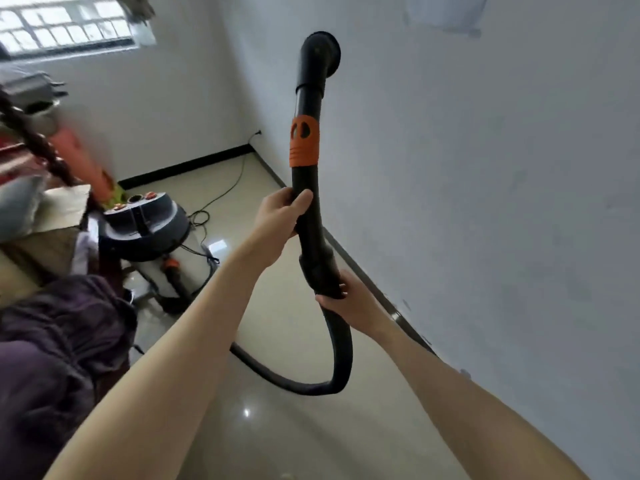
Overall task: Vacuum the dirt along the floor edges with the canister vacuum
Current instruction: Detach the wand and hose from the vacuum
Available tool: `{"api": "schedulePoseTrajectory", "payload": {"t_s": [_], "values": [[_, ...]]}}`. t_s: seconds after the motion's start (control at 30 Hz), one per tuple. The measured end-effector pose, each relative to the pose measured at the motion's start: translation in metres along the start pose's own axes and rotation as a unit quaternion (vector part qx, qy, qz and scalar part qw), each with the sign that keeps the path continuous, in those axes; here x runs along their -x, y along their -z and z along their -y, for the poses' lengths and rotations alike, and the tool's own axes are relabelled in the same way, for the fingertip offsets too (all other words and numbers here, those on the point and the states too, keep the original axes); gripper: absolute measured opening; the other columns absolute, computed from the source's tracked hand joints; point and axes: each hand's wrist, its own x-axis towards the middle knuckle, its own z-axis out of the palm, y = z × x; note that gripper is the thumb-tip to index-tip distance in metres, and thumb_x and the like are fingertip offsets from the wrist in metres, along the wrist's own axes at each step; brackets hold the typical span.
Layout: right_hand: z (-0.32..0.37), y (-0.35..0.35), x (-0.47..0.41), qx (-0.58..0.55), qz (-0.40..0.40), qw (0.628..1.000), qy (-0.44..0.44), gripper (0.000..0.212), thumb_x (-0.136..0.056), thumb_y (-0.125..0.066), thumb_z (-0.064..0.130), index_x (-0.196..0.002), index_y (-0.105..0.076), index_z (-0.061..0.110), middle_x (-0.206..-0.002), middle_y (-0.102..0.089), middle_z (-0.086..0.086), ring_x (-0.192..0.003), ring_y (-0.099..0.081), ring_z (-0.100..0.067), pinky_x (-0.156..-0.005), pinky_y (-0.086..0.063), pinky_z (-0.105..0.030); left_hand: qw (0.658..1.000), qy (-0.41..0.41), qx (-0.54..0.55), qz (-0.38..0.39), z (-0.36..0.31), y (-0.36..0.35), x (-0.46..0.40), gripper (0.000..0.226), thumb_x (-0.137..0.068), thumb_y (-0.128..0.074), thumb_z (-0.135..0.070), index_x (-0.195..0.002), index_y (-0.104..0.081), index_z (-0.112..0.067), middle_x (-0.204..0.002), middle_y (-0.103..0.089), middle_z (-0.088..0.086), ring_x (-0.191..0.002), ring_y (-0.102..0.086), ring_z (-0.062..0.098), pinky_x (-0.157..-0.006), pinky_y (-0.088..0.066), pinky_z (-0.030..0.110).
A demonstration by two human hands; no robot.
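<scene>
I hold a black vacuum wand (310,98) upright in front of the white wall; it has an orange collar (304,142) and a round nozzle (323,51) at its top. My left hand (282,216) grips the wand below the collar. My right hand (341,297) grips the cuff where the black hose (337,362) begins. The hose loops down to the floor and runs back toward the canister vacuum (149,230), which stands on the tiles at the left.
A black skirting strip (367,275) runs along the foot of the right wall to the far corner. A power cord (221,194) trails over the beige tile floor (298,427). Dark cloth (59,341) and cluttered furniture fill the left side under a window (65,26).
</scene>
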Motion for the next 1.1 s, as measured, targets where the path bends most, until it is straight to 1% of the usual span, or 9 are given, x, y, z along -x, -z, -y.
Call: {"api": "schedulePoseTrajectory", "payload": {"t_s": [0.27,0.37,0.47,0.7,0.77,0.87,0.97,1.03,1.1], "values": [[0.086,-0.06,-0.098,0.034,-0.015,0.993,0.112,0.035,-0.08,-0.075,0.019,-0.111,-0.06,0.018,-0.099,-0.064,0.002,-0.09,-0.061,-0.017,-0.081,-0.052,-0.031,0.974,-0.005,0.176,-0.142,-0.003,0.155,-0.043,0.019,-0.098,-0.047,-0.019,-0.107,-0.055,-0.004,-0.102,-0.061,0.01,-0.106,-0.06,0.027,-0.091,-0.051,0.041],[0.11,-0.078,-0.132,0.041,-0.028,0.991,0.127,0.038,-0.08,-0.076,0.02,-0.114,-0.059,0.016,-0.097,-0.063,0.004,-0.09,-0.06,-0.014,-0.079,-0.05,-0.026,0.957,0.017,0.237,-0.166,0.005,0.202,-0.073,0.019,-0.097,-0.049,-0.02,-0.102,-0.055,-0.003,-0.101,-0.061,0.012,-0.102,-0.062,0.029,-0.081,-0.054,0.039],[0.129,-0.09,-0.165,0.063,-0.016,0.985,0.158,0.035,-0.082,-0.075,0.022,-0.113,-0.061,0.019,-0.096,-0.063,0.004,-0.089,-0.06,-0.014,-0.08,-0.05,-0.027,0.938,0.038,0.295,-0.177,0.016,0.24,-0.104,0.022,-0.096,-0.05,-0.021,-0.105,-0.051,-0.001,-0.107,-0.06,0.015,-0.1,-0.061,0.029,-0.076,-0.053,0.04],[0.164,-0.121,-0.252,0.161,-0.019,0.96,0.226,0.035,-0.085,-0.071,0.021,-0.117,-0.061,0.013,-0.103,-0.062,-0.004,-0.097,-0.053,-0.023,-0.087,-0.046,-0.039,0.925,0.068,0.327,-0.18,0.037,0.309,-0.157,0.016,-0.096,-0.052,-0.014,-0.106,-0.05,-0.001,-0.107,-0.062,0.018,-0.101,-0.062,0.031,-0.094,-0.049,0.046],[0.176,-0.13,-0.282,0.195,-0.019,0.95,0.242,0.037,-0.087,-0.069,0.022,-0.121,-0.06,0.012,-0.104,-0.062,-0.008,-0.098,-0.051,-0.025,-0.087,-0.044,-0.04,0.939,0.085,0.264,-0.204,0.041,0.328,-0.171,0.023,-0.096,-0.054,-0.016,-0.112,-0.052,0.001,-0.106,-0.064,0.018,-0.1,-0.063,0.03,-0.094,-0.049,0.044],[0.193,-0.145,-0.329,0.231,-0.008,0.936,0.266,0.037,-0.088,-0.067,0.024,-0.122,-0.059,0.012,-0.103,-0.061,-0.01,-0.098,-0.05,-0.026,-0.085,-0.044,-0.042,0.944,0.084,0.022,-0.318,0.05,0.352,-0.194,0.029,-0.093,-0.059,-0.019,-0.113,-0.059,0.002,-0.093,-0.066,0.009,-0.092,-0.065,0.024,-0.09,-0.052,0.038],[0.21,-0.158,-0.379,0.254,0.016,0.922,0.291,0.04,-0.089,-0.066,0.026,-0.126,-0.057,0.012,-0.108,-0.061,-0.011,-0.102,-0.049,-0.027,-0.087,-0.043,-0.041,0.875,-0.032,-0.261,-0.407,0.057,0.371,-0.219,0.029,-0.088,-0.065,-0.021,-0.111,-0.06,-0.004,-0.101,-0.063,0.008,-0.096,-0.06,0.023,-0.085,-0.046,0.029],[0.223,-0.165,-0.412,0.264,0.039,0.912,0.313,0.042,-0.09,-0.066,0.025,-0.129,-0.056,0.011,-0.112,-0.061,-0.011,-0.105,-0.048,-0.026,-0.089,-0.04,-0.037,0.838,-0.125,-0.387,-0.363,0.057,0.379,-0.243,0.041,-0.084,-0.07,-0.022,-0.119,-0.056,-0.005,-0.116,-0.057,0.012,-0.109,-0.052,0.026,-0.095,-0.041,0.034],[0.236,-0.171,-0.442,0.265,0.071,0.901,0.335,0.044,-0.09,-0.067,0.024,-0.13,-0.055,0.009,-0.116,-0.061,-0.012,-0.108,-0.048,-0.027,-0.092,-0.038,-0.035,0.818,-0.132,-0.498,-0.255,0.055,0.385,-0.272,0.059,-0.081,-0.071,-0.03,-0.132,-0.049,-0.011,-0.131,-0.05,0.008,-0.125,-0.041,0.026,-0.107,-0.028,0.039]]}}
